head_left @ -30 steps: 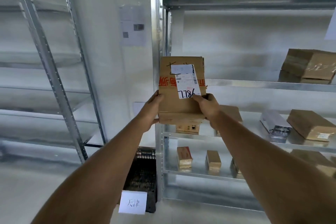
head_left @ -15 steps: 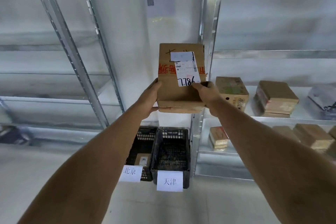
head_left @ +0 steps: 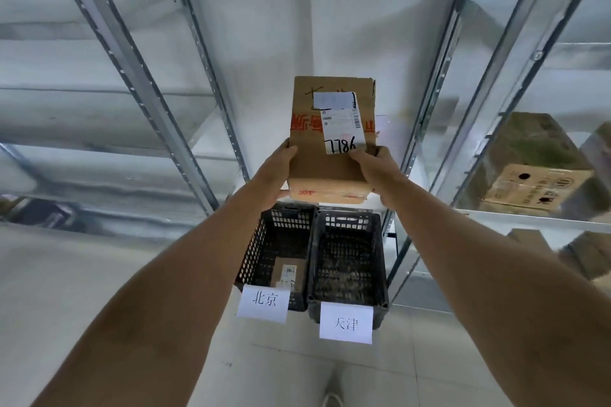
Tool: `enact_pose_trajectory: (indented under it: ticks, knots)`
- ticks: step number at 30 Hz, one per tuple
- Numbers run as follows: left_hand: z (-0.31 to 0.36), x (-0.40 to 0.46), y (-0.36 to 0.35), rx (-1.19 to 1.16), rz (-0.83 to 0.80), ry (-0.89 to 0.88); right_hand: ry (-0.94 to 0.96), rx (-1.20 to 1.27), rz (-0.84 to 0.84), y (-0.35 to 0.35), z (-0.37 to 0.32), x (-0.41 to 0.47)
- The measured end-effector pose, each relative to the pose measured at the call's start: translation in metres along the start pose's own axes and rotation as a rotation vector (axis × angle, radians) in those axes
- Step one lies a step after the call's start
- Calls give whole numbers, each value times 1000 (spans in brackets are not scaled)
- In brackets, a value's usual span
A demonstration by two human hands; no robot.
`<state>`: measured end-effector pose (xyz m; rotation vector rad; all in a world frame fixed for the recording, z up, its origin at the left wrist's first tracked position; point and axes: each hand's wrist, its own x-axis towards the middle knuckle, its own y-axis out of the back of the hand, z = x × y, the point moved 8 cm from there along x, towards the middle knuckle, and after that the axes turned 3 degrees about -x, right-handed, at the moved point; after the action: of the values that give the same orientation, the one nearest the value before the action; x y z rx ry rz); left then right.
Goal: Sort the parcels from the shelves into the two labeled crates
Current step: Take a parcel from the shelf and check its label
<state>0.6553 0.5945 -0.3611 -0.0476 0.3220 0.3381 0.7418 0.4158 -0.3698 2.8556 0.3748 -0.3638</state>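
I hold a brown cardboard parcel (head_left: 317, 129) with a white shipping label and red print up in front of me. My left hand (head_left: 277, 172) grips its lower left edge and my right hand (head_left: 372, 168) grips its lower right corner. The parcel hangs above two black perforated crates on the floor. The left crate (head_left: 254, 248) carries a paper label reading 北京 and has one small parcel (head_left: 287, 274) inside. The right crate (head_left: 347, 261) carries a label reading 天津 and looks empty.
Metal shelving uprights stand on both sides: the left rack (head_left: 132, 69) and the right rack (head_left: 489, 53). Several cardboard parcels, one being a brown box (head_left: 535, 168), lie on the right rack's shelves. A white wall is behind the crates; pale floor lies below.
My view has swung left and down, away from the parcel shelves. Both crates now sit centred below the parcel, which stays in both hands.
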Motion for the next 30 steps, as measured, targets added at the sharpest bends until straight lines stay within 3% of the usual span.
enact_pose_trajectory:
  ticks: [10,15,22,30]
  knots:
    - [-38,141,66,-21,-14,158,-149,-38,-13,-90,29,129]
    - [-90,217,115,6,-36,250,-246,-61,30,-149,70,182]
    - [-216,317,184,-10,-46,349,-374,-71,46,-246,178,258]
    - [-414,429,212,-32,-73,346,-376,-66,41,-326,372,358]
